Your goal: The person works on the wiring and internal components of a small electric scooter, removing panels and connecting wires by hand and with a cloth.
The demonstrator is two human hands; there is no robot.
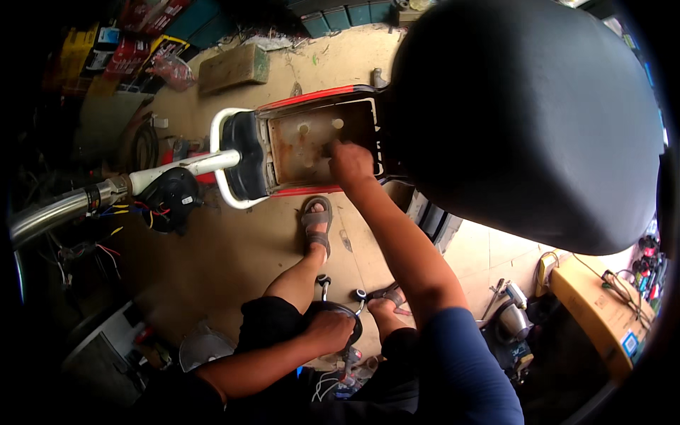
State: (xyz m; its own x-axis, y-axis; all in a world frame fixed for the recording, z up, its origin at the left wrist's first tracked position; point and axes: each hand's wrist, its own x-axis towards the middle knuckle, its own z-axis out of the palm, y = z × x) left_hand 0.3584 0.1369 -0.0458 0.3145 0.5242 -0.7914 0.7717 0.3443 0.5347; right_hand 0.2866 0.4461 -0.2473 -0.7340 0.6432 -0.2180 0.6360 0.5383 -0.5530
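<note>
Right hand [350, 164] is pressed, fingers curled, into the rusty compartment [312, 145] straight ahead; left hand [329, 329] is clamped on a dark round part [350, 319] near the lap.

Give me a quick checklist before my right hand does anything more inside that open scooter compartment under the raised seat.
1. Seat raised off the compartment: ok, though what props it up cannot be seen.
2. Right hand placed: ok, it is at the compartment's right side, reaching onto the rusty floor.
3. What the right hand grips: cannot tell, fingers hide it.
4. Left hand steady: ok, it rests on a dark round part between the knees.
5. Footing: ok, both sandalled feet are flat on the floor.
6. Loose wires by the chrome pipe: ok, they hang well left of both hands.
</note>
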